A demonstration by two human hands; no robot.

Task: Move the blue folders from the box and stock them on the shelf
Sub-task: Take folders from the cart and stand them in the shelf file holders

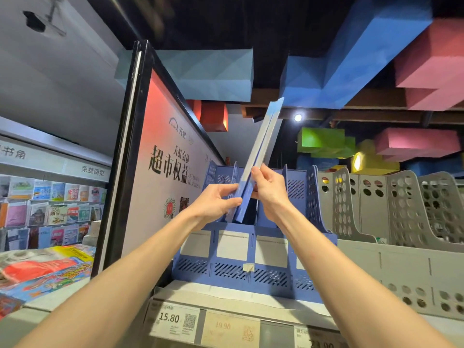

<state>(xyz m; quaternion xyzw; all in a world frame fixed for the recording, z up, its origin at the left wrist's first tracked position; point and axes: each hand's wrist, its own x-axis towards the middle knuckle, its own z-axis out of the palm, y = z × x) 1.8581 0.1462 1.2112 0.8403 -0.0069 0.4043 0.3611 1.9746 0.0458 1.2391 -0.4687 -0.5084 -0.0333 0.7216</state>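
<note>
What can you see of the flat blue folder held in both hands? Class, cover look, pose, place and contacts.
The flat blue folder is thin and stiff-looking, seen almost edge-on, with a pale glossy strip along it, perhaps a wrapper. It tilts up and to the right, its lower end over the slots of the blue plastic file rack on the shelf. The left hand grips its lower part from the left; the right hand pinches it from the right, slightly higher.
</note>
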